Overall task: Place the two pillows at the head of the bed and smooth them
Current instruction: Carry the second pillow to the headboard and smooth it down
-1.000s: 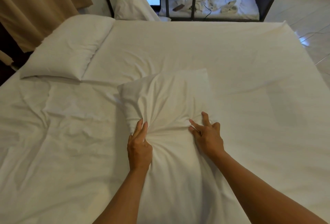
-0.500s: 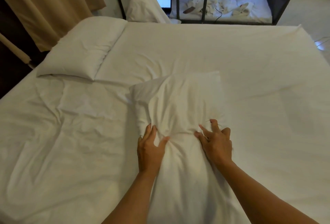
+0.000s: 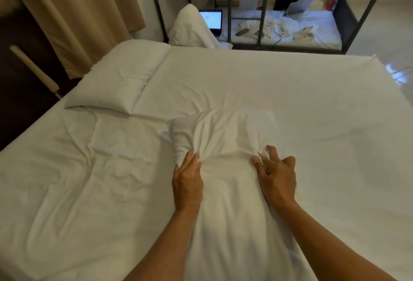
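Observation:
A white pillow [image 3: 223, 130] lies lengthwise in the middle of the white bed [image 3: 290, 106], running back toward me between my arms. My left hand [image 3: 186, 180] pinches a fold of its cover at the left. My right hand [image 3: 276, 173] grips bunched cover at the right, with two fingers lifted. The fabric is gathered into creases between both hands. A second white pillow [image 3: 120, 79] lies flat at the far left corner of the bed, untouched.
A tan curtain [image 3: 78, 12] and a dark headboard [image 3: 24, 83] stand at the left. Beyond the bed's far edge stands a black metal frame [image 3: 263, 12] around another bed with a lit laptop [image 3: 211, 20], a propped pillow [image 3: 190, 28] and loose clothes.
My hands have shifted their grip a little further apart on the pillow cover, and the creases between them have changed. The view has tilted up and shifted, showing more of the room beyond.

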Tool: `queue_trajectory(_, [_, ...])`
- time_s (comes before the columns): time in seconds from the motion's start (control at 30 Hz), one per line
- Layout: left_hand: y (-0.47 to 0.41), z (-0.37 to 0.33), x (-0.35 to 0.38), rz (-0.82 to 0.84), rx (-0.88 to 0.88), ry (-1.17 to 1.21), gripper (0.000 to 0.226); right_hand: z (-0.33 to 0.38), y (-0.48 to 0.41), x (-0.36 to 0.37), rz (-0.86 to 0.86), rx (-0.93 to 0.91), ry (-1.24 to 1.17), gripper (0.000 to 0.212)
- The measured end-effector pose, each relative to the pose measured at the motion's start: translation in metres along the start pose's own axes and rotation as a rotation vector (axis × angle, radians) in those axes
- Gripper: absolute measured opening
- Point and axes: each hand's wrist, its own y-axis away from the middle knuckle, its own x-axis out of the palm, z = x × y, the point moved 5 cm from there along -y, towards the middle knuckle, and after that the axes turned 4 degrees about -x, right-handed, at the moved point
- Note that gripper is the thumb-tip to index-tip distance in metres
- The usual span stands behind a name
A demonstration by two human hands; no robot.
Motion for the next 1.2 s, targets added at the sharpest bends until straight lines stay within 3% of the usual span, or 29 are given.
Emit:
queue_trajectory(0.13, [-0.026, -0.022, -0.040, -0.011, 0.008, -0.025, 0.027, 0.047, -0.003, -0.023, -0.041, -0.023, -0.094, 0.038])
queue_trajectory(0.27, [-0.040, -0.048, -0.078, 0.227, -0.170, -0.117, 0.077, 0.094, -0.003, -0.043, -0.051, -0.068, -0.113, 0.038])
queue_trajectory(0.37, [-0.048, -0.066, -0.108, 0.307, -0.188, -0.187, 0.092, 0.122, -0.003, -0.055, -0.026, -0.126, -0.076, 0.039])
queue_trajectory(0.57, [-0.068, -0.098, -0.163, 0.375, -0.220, -0.248, 0.095, 0.183, -0.005, -0.089, -0.019, -0.194, -0.054, 0.040])
queue_trajectory(0.83, [-0.105, -0.124, -0.255, 0.279, -0.214, -0.253, 0.092, 0.285, 0.004, -0.118, 0.015, -0.309, 0.015, 0.042])
queue_trajectory(1.03, [-0.131, -0.083, -0.334, 0.179, -0.159, -0.250, 0.097, 0.367, 0.048, -0.093, 0.071, -0.286, -0.045, 0.042])
queue_trajectory(1.2, [-0.153, -0.010, -0.408, 0.152, -0.101, -0.274, 0.094, 0.446, 0.098, -0.032, 0.110, -0.285, -0.001, 0.043])
